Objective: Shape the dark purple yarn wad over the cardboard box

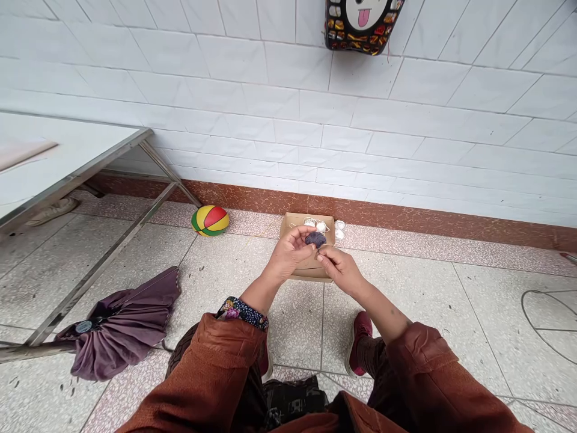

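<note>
fingers (pixel 301 236) of the left hand (pixel 291 252) curl around a dark tuft (pixel 315 239); right hand (pixel 340 267) pinches its lower edge, above a cardboard box (pixel 311 270) on the floor (pixel 451 313).

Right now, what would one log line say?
left hand: holds dark purple piece | right hand: pinches its edge | cardboard box: on floor behind

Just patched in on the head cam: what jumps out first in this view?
At centre, the left hand and right hand pinch a small dark purple tuft over an open cardboard box by the tiled wall. A bright red, yellow and green ball lies left of the box, and a folded purple umbrella sprawls on the floor at lower left, beside a metal table leg.
</note>
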A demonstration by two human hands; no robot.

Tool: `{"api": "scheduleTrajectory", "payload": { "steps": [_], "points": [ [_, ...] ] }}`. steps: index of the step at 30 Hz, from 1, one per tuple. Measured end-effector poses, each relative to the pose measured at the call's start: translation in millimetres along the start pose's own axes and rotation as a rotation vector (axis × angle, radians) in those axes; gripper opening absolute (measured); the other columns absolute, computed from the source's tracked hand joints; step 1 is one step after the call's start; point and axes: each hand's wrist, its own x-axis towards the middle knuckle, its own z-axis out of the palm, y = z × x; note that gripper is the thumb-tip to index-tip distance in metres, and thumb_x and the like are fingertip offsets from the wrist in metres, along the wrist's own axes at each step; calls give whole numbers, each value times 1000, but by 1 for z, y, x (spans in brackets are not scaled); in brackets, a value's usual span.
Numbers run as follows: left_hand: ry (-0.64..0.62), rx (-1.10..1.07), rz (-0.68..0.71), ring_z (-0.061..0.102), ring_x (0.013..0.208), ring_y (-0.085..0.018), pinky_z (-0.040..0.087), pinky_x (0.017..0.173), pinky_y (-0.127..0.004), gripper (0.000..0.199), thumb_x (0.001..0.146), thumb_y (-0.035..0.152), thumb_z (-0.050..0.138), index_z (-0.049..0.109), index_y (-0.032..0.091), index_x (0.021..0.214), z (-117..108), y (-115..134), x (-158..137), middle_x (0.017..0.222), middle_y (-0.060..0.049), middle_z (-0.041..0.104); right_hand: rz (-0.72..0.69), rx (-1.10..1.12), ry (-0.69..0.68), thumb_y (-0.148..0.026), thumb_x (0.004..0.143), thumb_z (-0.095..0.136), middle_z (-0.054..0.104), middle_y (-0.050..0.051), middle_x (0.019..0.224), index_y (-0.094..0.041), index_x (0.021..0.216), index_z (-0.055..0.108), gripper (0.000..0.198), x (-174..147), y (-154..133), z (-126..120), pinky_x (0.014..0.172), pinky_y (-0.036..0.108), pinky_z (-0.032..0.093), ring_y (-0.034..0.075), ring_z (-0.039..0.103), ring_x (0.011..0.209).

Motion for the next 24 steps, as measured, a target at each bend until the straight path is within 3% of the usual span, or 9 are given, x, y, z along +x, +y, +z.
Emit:
{"api": "scheduleTrajectory", "payload": {
  "steps": [4,8,13,17,20,24],
  "points": [
    [82,336,91,63,92,-18,51,86,-36,34,68,12,67,64,18,101,-3,-3,4,101,-6,65,-110,-5,-16,-35,97,52,65,3,82,-23,88,63,19,-2,-11,-11,73,31,46,18,59,77],
    [-3,518,148,61,88,-18,51,80,-33,33,63,9,69,64,18,95,1,-2,-1,97,-5,62,-110,-7,113,-35,96,56,65,3,80,-23,89,67,17,4,-13,-29,71,31,46,18,58,75],
    [-239,276,15,63,90,-16,50,86,-34,36,71,10,67,60,19,104,11,6,-11,99,-5,66,-19,0,205,-39,95,57,61,2,76,-22,82,64,23,10,-4,-33,70,31,45,18,57,73],
    [-298,-17,-74,64,97,-16,49,88,-33,56,74,15,74,53,24,125,11,9,-13,105,-4,67,96,57,170,-40,96,51,58,0,72,-22,80,59,25,10,6,-22,64,28,43,16,53,67],
    [-291,-129,-129,64,101,-17,48,92,-33,49,77,22,76,60,23,123,8,4,-11,111,-7,68,142,64,122,-38,95,49,57,-1,70,-22,80,55,23,7,11,-12,61,26,41,15,52,64],
    [-166,-159,-134,64,100,-18,49,91,-33,37,74,25,80,67,21,108,6,-3,-8,108,-6,69,121,11,71,-34,95,47,58,-1,69,-22,85,56,18,2,13,-4,60,26,41,15,54,63]
  ]
}}
